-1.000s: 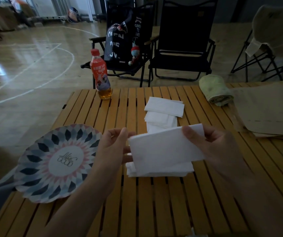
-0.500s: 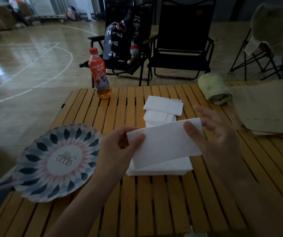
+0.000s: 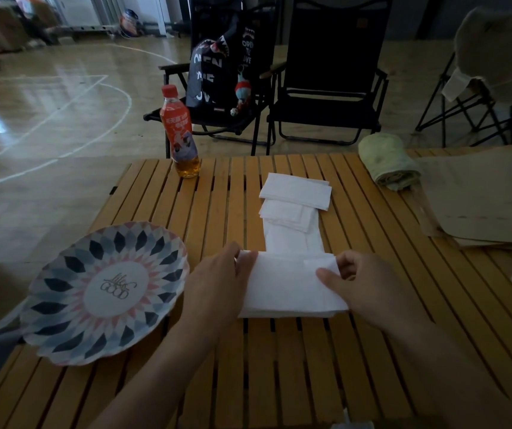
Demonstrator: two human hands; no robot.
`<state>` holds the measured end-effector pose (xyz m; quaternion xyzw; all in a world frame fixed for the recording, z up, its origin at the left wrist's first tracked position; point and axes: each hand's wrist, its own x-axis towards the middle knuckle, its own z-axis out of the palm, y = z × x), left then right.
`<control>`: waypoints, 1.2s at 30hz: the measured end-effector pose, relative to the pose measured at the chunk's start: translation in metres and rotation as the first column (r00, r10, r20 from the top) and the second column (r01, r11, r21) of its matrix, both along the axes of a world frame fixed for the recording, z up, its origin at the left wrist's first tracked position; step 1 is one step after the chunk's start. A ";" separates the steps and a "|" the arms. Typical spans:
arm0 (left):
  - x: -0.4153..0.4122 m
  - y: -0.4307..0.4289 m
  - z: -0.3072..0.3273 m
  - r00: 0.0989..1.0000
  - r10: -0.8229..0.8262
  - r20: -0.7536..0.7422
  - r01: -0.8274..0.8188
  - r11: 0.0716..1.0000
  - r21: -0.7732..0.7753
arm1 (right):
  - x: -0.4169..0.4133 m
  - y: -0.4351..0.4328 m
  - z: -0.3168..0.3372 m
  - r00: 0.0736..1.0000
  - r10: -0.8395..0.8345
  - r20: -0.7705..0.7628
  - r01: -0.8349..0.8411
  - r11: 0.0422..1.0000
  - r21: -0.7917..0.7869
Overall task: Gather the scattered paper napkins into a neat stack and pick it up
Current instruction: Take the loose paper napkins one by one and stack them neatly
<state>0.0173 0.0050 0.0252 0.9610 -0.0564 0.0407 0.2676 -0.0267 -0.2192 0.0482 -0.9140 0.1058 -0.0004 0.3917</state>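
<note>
A stack of white paper napkins (image 3: 288, 289) lies on the slatted wooden table (image 3: 279, 366) in front of me. My left hand (image 3: 217, 283) grips the stack's left end, fingers curled over the edge. My right hand (image 3: 366, 286) pinches the right end, thumb on top and fingers curled behind the edge. Beyond the stack, more napkins lie in an overlapping row: one (image 3: 293, 239) touching the stack, a smaller folded one (image 3: 285, 213) on it, and the farthest one (image 3: 296, 190) lying crosswise.
A patterned paper plate (image 3: 103, 289) sits at the left, overhanging the table edge. A red-capped drink bottle (image 3: 180, 140) stands at the back left. A rolled green towel (image 3: 387, 162) and brown paper sheets (image 3: 483, 196) lie at the right. Black folding chairs (image 3: 325, 88) stand behind the table.
The napkin that both hands held up, tilted, above the stack has come down flat onto it. Both hands lowered with it and now hold the stack's two ends.
</note>
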 end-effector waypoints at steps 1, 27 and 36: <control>0.001 0.000 -0.004 1.000 -0.012 -0.006 0.012 1.000 0.019 | 0.000 0.000 -0.002 1.000 0.003 0.004 -0.002 0.999 -0.044; 0.007 -0.004 -0.011 0.900 -0.408 -0.152 0.432 0.883 0.187 | 0.022 0.006 -0.017 0.996 0.093 -0.006 -0.091 0.961 -0.263; 0.000 -0.002 -0.012 0.915 -0.385 -0.122 0.404 0.889 0.214 | 0.038 0.023 -0.026 0.942 0.314 -0.121 -0.337 0.872 -0.355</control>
